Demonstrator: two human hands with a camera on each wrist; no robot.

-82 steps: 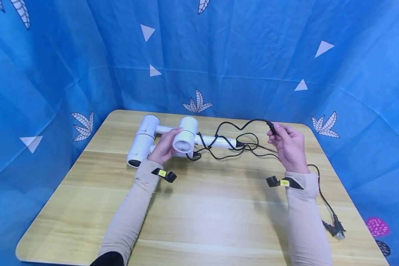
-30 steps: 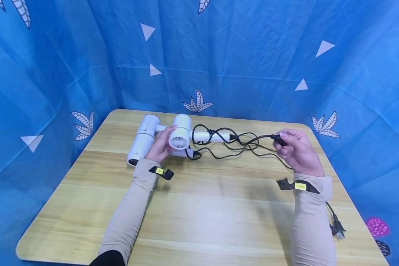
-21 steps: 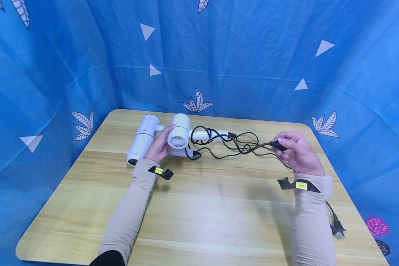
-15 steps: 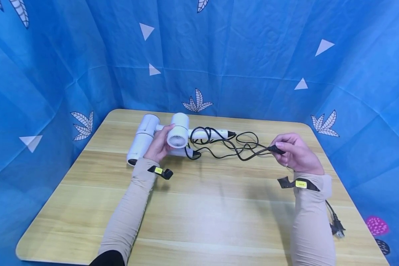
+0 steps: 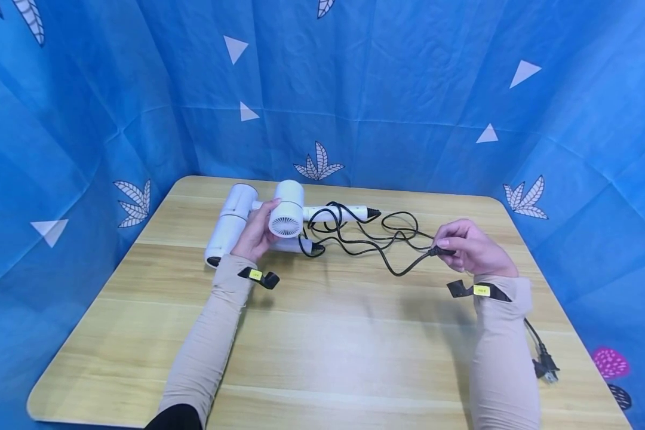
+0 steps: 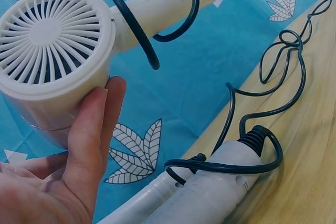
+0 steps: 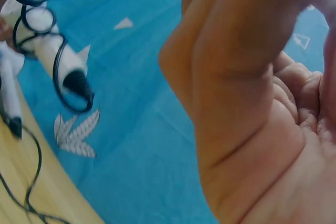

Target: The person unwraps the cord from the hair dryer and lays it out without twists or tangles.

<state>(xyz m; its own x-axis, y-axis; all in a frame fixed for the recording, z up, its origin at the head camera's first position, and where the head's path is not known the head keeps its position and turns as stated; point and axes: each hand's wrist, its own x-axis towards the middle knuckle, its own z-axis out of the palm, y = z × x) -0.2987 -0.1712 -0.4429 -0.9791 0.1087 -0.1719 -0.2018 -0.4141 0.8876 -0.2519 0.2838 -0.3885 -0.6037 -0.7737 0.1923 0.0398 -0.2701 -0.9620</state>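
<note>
A white hair dryer [image 5: 287, 209] with a round slotted grille is held up at its head by my left hand [image 5: 256, 234]. Its handle [image 6: 163, 11] points right, with loops of black cord lying loosely around it. My right hand [image 5: 478, 251] pinches the thick black plug end [image 5: 441, 251] of a cord above the table's right side; its prongs are hidden by the fingers. From there the cord sags back to the tangle near the handle. Two more white hair dryers [image 5: 227, 236] lie behind and left of my left hand, their handles [image 6: 210, 182] side by side in the left wrist view.
Black cords [image 5: 403, 230] run in loops across the back of the wooden table [image 5: 322, 346]. Two other plugs [image 5: 546, 365] lie near the right edge. Blue patterned curtain [image 5: 398, 89] surrounds the back and sides.
My right hand has moved right and slightly down with the plug end, and the cord now sags lower toward the front. My left hand has shifted a little left with the hair dryer.
</note>
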